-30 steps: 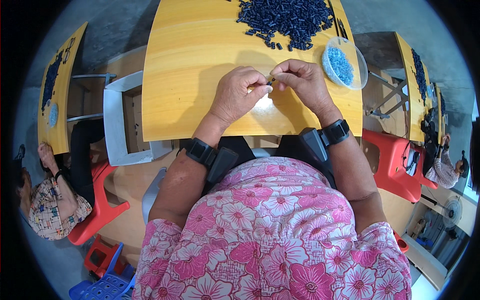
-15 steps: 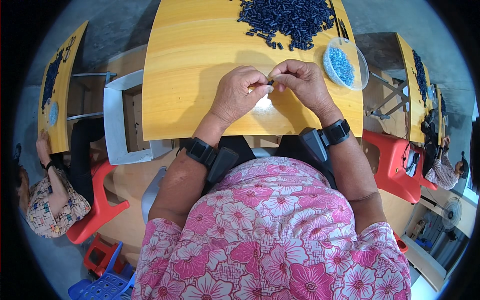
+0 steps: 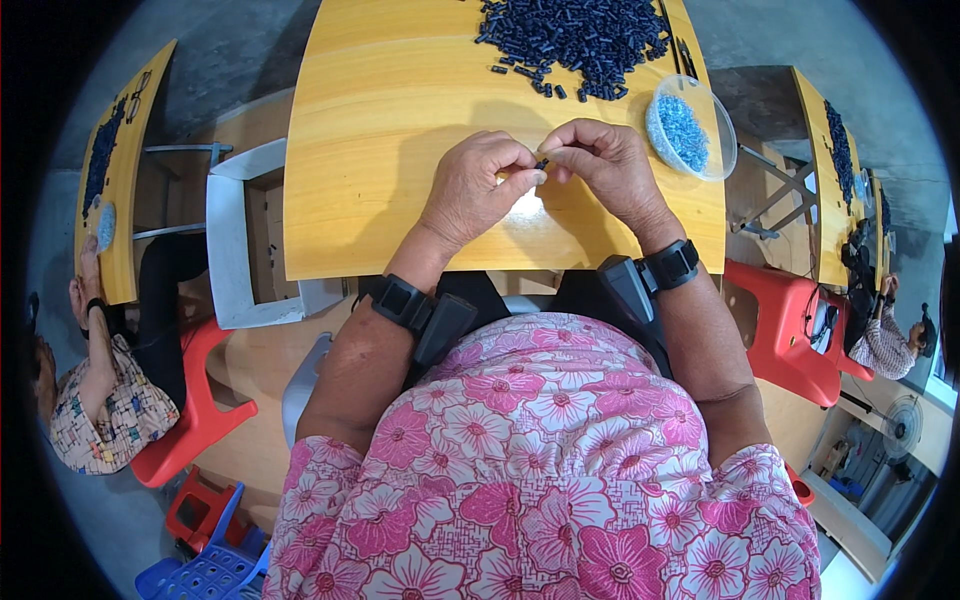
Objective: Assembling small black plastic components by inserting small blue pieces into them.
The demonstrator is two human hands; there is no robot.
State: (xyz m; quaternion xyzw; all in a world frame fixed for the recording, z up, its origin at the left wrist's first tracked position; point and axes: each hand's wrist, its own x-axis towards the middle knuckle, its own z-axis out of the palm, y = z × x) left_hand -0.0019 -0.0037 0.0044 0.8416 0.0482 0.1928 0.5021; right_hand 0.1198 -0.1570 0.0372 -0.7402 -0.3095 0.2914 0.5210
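Observation:
Over the near part of the yellow table (image 3: pixel 380 120), my left hand (image 3: pixel 483 185) and my right hand (image 3: pixel 603 172) meet fingertip to fingertip. Between thumb and finger, my left hand pinches a small dark piece (image 3: pixel 541 165), like those in the heap. The right thumb and forefinger are pressed together at its far end; whatever they grip is too small to make out. A pile of short dark blue tubular pieces (image 3: pixel 575 45) lies at the table's far side. Right of my right hand stands a clear round tub (image 3: pixel 728 140) holding tiny light blue pieces (image 3: pixel 680 133).
Dark slender tools (image 3: pixel 686 58) lie beside the pile. A white open box (image 3: pixel 232 250) stands left of the table, and a red stool (image 3: pixel 785 325) stands right. Other people sit at tables on both sides, one in a patterned shirt (image 3: pixel 115 410) at left.
My hands stay nearly still, with only a slight shift at the fingertips around the dark piece. The person at left has moved a hand toward the container on their table.

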